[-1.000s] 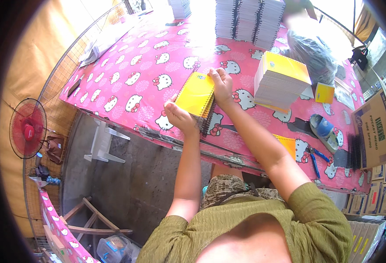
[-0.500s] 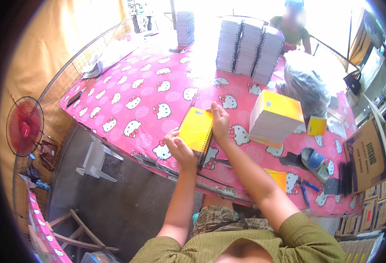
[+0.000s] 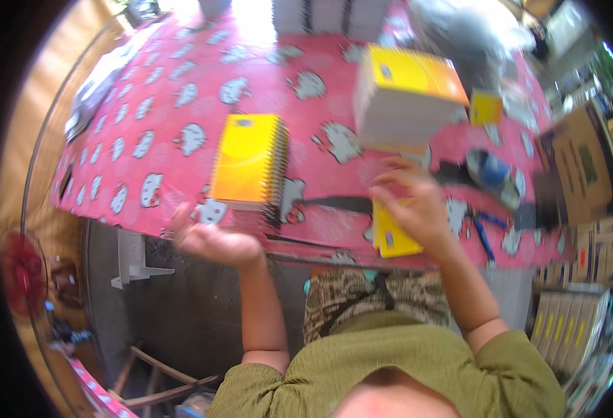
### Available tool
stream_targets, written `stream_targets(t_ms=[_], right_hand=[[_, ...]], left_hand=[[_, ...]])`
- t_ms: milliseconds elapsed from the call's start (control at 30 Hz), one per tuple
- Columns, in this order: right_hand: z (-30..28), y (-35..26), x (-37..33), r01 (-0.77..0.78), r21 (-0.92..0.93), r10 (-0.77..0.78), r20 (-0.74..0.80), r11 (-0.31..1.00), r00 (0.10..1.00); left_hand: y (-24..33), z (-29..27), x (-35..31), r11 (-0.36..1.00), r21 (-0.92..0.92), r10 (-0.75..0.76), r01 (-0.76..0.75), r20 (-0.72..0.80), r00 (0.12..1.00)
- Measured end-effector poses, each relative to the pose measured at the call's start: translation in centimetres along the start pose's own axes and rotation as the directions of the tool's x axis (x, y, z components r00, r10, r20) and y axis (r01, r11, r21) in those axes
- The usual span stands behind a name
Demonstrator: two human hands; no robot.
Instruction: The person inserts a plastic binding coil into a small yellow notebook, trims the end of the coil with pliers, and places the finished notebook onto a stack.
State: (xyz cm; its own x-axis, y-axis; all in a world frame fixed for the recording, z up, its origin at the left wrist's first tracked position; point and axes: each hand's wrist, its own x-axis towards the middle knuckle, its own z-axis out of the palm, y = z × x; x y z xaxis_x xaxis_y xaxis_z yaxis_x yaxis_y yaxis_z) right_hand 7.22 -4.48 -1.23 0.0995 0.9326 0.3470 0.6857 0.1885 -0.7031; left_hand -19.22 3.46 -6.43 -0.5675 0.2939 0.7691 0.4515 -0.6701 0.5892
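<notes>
Nearest, with twelve pointing straight away from the person, the blurred left hand (image 3: 216, 240) turns its palm up at the table's near edge, its fingers spread apart around nothing but air. Blue-handled pliers (image 3: 486, 233) and loose yellow notebooks (image 3: 398, 240) lie near that edge too, the notebooks at seven o'clock from the right hand (image 3: 411, 198), the pliers at four. That hand's fingers are bent and parted; whether they touch the covers I cannot tell. A slipper (image 3: 493, 179) sits at twelve from the pliers. The spiral-bound stack (image 3: 246, 157), yellow on top, rests on the pink cloth (image 3: 268, 94) at one o'clock from the left hand, apart from it. Farther, at twelve from the right hand, rises a taller yellow-topped stack (image 3: 411, 101); farthest, white-edged stacks (image 3: 327, 17) stand at one from the spiral-bound one.
</notes>
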Motion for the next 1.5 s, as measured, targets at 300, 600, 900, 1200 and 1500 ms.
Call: stream_targets(t_ms=[300,600,900,1200,1500], right_hand=[[-3.5,6.0,-8.7,-0.419,-0.261,0.387,-0.165,0.870,0.907],[-6.7,5.8,-8.2,-0.495,0.678,0.490,0.223,0.543,0.843],[-3.0,5.9,-8.1,-0.119,0.646,0.208,-0.063,0.754,0.976],[-5.2,6.5,-9.2,-0.095,0.478,0.143,-0.065,0.873,0.988],[-27.5,24.6,-8.1,-0.609,-0.513,0.051,-0.738,0.605,0.673]], left_hand=[[14.1,2.1,-5.2,0.699,-0.179,-0.299,0.693,0.807,0.510],[16.7,4.4,-9.1,0.568,0.108,-0.474,0.816,0.854,0.217],[11.5,4.4,-11.2,0.868,-0.103,-0.070,0.485,0.944,0.324],[18.2,7.4,-10.0,0.972,-0.194,0.159,0.133,0.958,0.238],[17.4,8.0,-10.8,0.984,-0.178,0.159,0.022,0.920,0.358]])
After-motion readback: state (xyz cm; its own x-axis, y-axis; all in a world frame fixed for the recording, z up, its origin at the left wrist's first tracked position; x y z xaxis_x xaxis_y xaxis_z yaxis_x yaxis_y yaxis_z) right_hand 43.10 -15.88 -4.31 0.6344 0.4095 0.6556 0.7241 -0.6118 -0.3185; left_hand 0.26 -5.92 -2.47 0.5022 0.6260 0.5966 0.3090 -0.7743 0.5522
